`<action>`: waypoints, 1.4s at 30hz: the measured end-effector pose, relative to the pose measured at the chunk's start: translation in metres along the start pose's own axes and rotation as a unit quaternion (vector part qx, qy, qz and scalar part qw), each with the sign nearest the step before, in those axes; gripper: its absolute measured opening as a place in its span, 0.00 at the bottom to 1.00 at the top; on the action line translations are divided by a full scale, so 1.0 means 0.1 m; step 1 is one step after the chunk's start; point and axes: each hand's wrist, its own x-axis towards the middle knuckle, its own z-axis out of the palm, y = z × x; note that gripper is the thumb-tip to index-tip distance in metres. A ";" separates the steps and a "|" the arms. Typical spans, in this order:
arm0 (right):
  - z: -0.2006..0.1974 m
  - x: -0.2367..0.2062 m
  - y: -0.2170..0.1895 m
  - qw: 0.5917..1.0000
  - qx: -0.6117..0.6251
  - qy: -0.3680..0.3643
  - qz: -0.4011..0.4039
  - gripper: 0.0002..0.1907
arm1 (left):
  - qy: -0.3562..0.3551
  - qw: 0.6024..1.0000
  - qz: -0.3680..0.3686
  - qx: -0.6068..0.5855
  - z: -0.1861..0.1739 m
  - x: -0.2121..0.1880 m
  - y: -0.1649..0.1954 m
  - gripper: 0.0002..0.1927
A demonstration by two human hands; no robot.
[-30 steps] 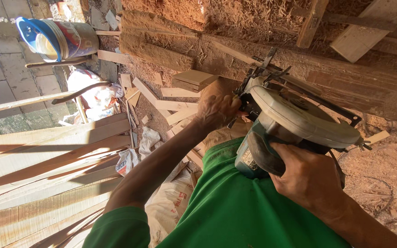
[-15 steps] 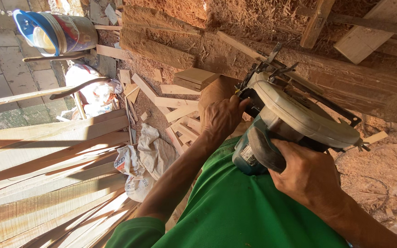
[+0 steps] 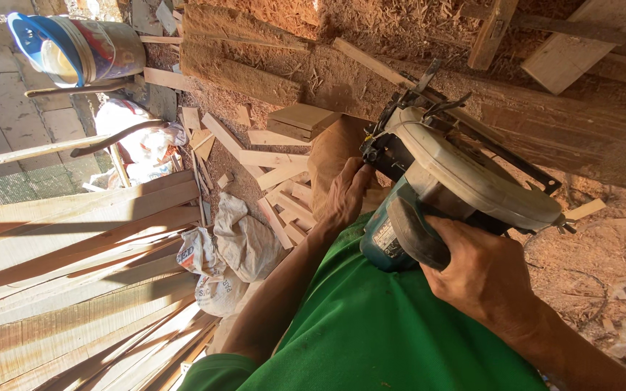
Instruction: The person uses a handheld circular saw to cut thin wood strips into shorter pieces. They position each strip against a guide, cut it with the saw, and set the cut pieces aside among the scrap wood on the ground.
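A teal and white circular saw [image 3: 458,181] sits in front of my green shirt, its white blade guard on top and black base plate toward the wood. My right hand [image 3: 483,271] is wrapped around the saw's dark rear handle. My left hand [image 3: 345,195] reaches forward and touches the black front part of the saw beside the blade housing. A long rough wooden beam [image 3: 566,137] runs across the upper right, just beyond the saw's base.
Long wooden planks [image 3: 74,253] lie at the left. Short offcuts [image 3: 277,170] are scattered on sawdust in the middle, with white sacks [image 3: 233,250] below them. A plastic bucket [image 3: 74,47] lies at the upper left. Sawdust piles [image 3: 371,29] fill the top.
My left hand has slid down along the saw's front toward me. The view has shifted, bringing the saw lower and closer. My right hand keeps its grip on the handle.
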 end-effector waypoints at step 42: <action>0.12 0.00 0.09 1.000 -0.005 -0.015 -0.008 0.31 | 0.117 0.985 0.098 0.079 -0.01 0.10 -0.21 0.14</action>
